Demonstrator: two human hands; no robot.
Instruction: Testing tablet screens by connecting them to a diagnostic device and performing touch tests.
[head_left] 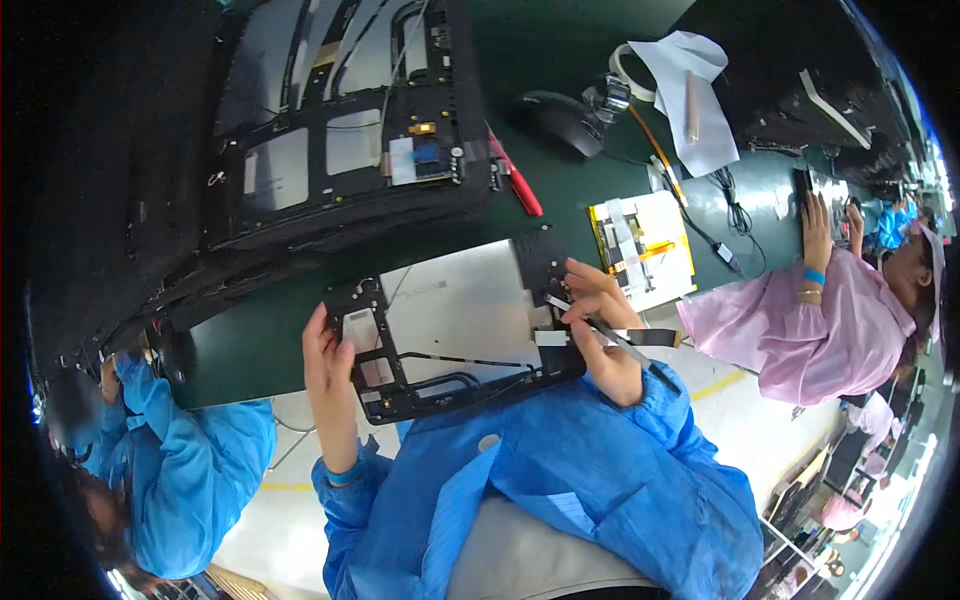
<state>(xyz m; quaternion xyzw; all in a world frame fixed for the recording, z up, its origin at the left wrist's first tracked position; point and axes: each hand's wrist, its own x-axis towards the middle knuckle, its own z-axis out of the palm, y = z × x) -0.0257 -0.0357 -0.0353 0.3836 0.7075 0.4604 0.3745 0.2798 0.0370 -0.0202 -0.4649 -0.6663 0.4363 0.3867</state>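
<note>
A black tablet housing (pixel 465 372) with a large silver panel, cables and small parts is held tilted in front of me, above the table's near edge. My left hand (pixel 328 362) grips its left end, thumb on top. At the right end, my right hand (pixel 608 335) is closed round slim dark tweezers (pixel 632 352), whose bright tip lies over the housing's right edge. That hand also touches the housing. A flat ribbon cable (pixel 655 338) sticks out past my right fingers. Part of the housing's right edge is hidden by those fingers.
A tall stack of similar black housings (pixel 345 180) stands at the left. Beyond my hands lie a red pen (pixel 520 186), a black mouse (pixel 558 124), a yellow-edged battery pack (pixel 650 250), a cable (pixel 738 210) and white paper (pixel 690 100). Co-workers sit on both sides.
</note>
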